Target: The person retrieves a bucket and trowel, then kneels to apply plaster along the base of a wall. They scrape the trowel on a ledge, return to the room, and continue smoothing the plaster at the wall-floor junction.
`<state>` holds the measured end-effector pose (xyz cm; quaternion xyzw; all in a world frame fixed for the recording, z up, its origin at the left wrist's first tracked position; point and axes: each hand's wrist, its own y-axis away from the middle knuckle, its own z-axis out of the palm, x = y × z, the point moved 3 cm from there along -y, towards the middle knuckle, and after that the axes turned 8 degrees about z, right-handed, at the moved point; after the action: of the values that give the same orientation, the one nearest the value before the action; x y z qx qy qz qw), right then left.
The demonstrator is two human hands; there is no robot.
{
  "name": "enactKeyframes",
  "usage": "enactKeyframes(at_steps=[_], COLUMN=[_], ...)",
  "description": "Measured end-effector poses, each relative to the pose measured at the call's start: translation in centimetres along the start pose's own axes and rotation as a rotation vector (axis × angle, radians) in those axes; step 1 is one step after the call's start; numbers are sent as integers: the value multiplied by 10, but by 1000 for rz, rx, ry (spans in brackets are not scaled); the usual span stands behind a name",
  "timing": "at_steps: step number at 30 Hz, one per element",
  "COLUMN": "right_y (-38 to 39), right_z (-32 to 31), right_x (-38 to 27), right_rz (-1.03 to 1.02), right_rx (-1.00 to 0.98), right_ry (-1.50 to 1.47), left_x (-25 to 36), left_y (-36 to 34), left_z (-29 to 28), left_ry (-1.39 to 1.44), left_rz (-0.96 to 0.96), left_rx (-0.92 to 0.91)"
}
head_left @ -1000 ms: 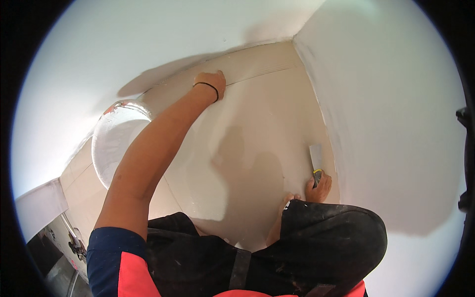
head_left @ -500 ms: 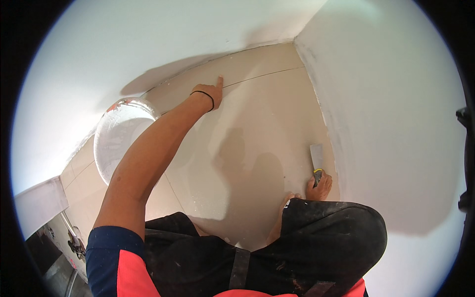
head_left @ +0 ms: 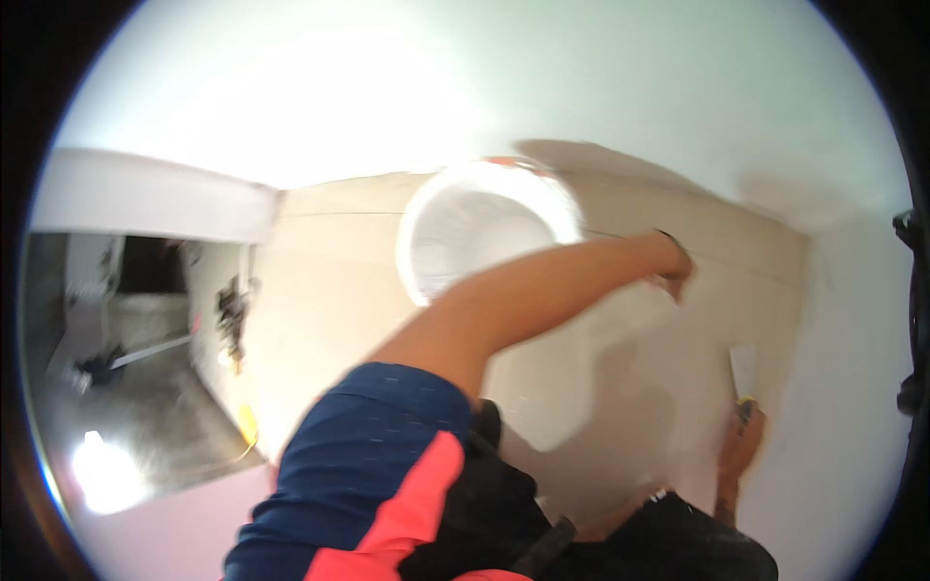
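Note:
My left hand [head_left: 674, 271] is stretched over the beige tiled floor, just right of a white bucket [head_left: 444, 223] with orange-red at its back rim. The hand is smeared by motion, so its fingers are unclear; a dark band circles its wrist. My right hand [head_left: 742, 434] grips a putty knife [head_left: 742, 368] with a metal blade and dark-and-yellow handle, low at the right beside the wall. My left forearm crosses in front of the bucket's lower part.
White walls [head_left: 620, 87] rise behind and at the right [head_left: 833, 368], meeting in a corner. At left, beyond a low white ledge [head_left: 165, 194], are a grey floor area [head_left: 184, 416], a bright lamp [head_left: 107, 474], pipes and dark fittings. My bent knees fill the bottom.
The view has swung left, so the bucket appears nearer the middle and the left-hand area now shows. My left hand has moved from its pointing pose and is blurred; the putty knife stays in my right hand.

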<state>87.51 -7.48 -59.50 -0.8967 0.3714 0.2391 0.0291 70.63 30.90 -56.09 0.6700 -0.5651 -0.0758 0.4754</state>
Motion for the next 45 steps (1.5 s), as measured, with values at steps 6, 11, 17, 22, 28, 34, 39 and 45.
enactKeyframes(at_steps=[6, 11, 17, 22, 28, 34, 39, 45], right_y=[-60, -69, -74, -57, 75, 310, 394, 406], right_z=[11, 29, 26, 17, 119, 238, 263, 271], right_x=[-70, -72, -59, -110, -252, -324, -351, -361], right_rz=[-265, -497, -538, -579, -610, 682, 1095, 1119], right_rx=[-97, 95, -19, -86, -794, -1671, -1602, -1536], right_ry=[9, 192, 259, 386, -85, -644, -820, -844], left_x=[55, 39, 14, 82, 298, 337, 340, 346], left_y=[63, 251, 437, 433, 288, 285, 296, 299], left_z=[-40, -25, 184, 486, 651, 670, 678, 671], left_ry=[91, 497, 1127, 1147, 1307, 1427, 1476, 1488], left_rz=[182, 174, -462, -1363, -1994, -1638, -1518, -1533], left_rx=[105, 522, 1298, 1684, 1005, 878, 827, 869])
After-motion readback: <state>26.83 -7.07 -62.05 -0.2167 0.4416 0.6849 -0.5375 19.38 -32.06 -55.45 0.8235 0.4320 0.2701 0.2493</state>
